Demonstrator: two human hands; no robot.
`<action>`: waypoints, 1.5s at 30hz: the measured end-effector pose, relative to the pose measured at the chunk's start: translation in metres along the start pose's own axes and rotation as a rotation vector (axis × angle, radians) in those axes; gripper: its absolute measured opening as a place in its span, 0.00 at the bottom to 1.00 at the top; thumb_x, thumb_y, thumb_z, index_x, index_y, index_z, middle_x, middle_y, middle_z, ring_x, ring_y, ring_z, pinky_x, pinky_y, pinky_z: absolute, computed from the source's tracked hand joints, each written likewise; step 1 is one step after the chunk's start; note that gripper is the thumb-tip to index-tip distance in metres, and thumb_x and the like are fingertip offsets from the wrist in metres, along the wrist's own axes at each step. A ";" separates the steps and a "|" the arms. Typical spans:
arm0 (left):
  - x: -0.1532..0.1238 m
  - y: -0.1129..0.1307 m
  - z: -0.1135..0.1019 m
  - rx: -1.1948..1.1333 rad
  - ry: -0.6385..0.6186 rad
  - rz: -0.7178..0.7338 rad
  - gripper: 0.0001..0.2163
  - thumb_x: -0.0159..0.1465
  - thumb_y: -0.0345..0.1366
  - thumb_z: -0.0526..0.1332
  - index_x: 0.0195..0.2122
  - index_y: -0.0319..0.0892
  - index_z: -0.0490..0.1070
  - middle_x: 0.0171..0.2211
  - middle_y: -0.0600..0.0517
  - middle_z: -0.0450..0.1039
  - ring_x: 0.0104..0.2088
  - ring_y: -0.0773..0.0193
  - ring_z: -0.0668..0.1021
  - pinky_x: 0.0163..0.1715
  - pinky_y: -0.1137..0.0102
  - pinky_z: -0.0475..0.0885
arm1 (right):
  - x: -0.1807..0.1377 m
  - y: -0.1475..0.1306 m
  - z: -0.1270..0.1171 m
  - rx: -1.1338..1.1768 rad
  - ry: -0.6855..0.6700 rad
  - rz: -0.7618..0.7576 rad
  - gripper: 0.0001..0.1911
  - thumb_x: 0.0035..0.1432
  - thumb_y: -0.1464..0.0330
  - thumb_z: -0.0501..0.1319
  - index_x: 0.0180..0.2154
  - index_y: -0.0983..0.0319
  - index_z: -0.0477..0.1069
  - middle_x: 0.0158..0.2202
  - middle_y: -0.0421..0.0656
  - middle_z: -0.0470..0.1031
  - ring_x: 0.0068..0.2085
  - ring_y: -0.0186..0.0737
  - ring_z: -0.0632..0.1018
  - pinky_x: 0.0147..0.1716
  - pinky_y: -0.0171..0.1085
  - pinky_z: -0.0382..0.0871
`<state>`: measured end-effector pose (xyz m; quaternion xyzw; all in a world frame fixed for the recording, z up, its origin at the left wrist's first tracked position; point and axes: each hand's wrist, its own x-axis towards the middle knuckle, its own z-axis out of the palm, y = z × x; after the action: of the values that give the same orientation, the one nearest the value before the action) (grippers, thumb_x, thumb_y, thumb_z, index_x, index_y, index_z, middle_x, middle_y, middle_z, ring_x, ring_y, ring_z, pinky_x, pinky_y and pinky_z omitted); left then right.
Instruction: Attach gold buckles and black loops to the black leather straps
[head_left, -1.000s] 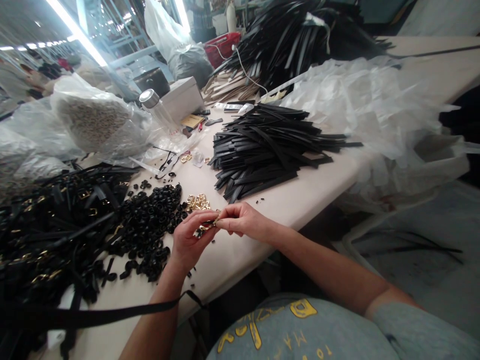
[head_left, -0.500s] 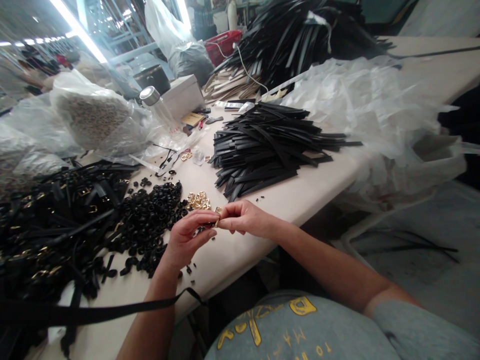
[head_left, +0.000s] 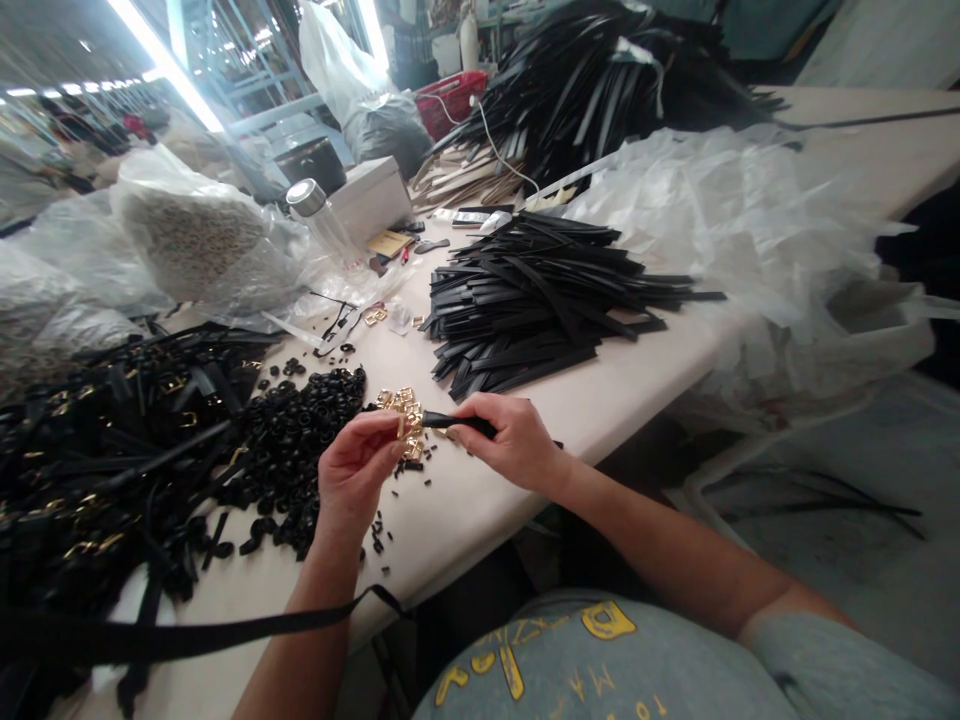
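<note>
My left hand pinches a small gold buckle between thumb and fingertips. In my right hand is a short black strap, its free end pointing left toward the buckle. A small gap seems to lie between strap and buckle. Just behind my left fingertips is a little heap of gold buckles. Left of that hand spreads a pile of small black loops. A stack of flat black straps lies beyond my right hand.
Finished-looking black straps with gold buckles pile up at the left. Plastic bags, a bottle and a white box stand behind. White sheeting hangs over the table's right edge. Small black bits lie nearby.
My hands have moved apart, the left slightly left and the right to the right. The black strap now shows plainly in my right hand, and the buckle stays in my left.
</note>
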<state>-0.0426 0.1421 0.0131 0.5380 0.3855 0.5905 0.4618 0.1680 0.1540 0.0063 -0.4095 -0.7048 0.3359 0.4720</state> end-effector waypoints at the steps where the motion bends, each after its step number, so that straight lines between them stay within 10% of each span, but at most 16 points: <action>1: 0.000 0.000 0.001 -0.029 0.023 -0.029 0.12 0.54 0.29 0.73 0.39 0.47 0.81 0.38 0.51 0.80 0.38 0.66 0.81 0.40 0.75 0.77 | -0.002 0.000 0.003 -0.096 0.053 -0.103 0.07 0.62 0.66 0.62 0.35 0.63 0.76 0.29 0.41 0.76 0.29 0.32 0.73 0.30 0.32 0.62; 13: 0.004 0.002 0.006 -0.240 0.099 -0.276 0.13 0.48 0.36 0.77 0.34 0.45 0.81 0.33 0.53 0.82 0.34 0.68 0.82 0.39 0.77 0.77 | -0.003 -0.007 0.015 -0.376 0.120 -0.409 0.10 0.68 0.63 0.58 0.37 0.62 0.73 0.28 0.41 0.76 0.28 0.33 0.74 0.29 0.33 0.61; 45: 0.004 -0.005 0.011 -0.304 -0.006 -0.518 0.15 0.43 0.34 0.78 0.28 0.42 0.75 0.31 0.54 0.77 0.30 0.71 0.77 0.33 0.78 0.74 | -0.003 -0.004 0.020 -0.302 0.035 -0.282 0.08 0.65 0.64 0.60 0.38 0.61 0.74 0.33 0.42 0.80 0.32 0.35 0.78 0.32 0.33 0.62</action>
<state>-0.0306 0.1465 0.0106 0.3481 0.4159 0.5022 0.6735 0.1490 0.1477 0.0017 -0.3784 -0.7892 0.1500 0.4598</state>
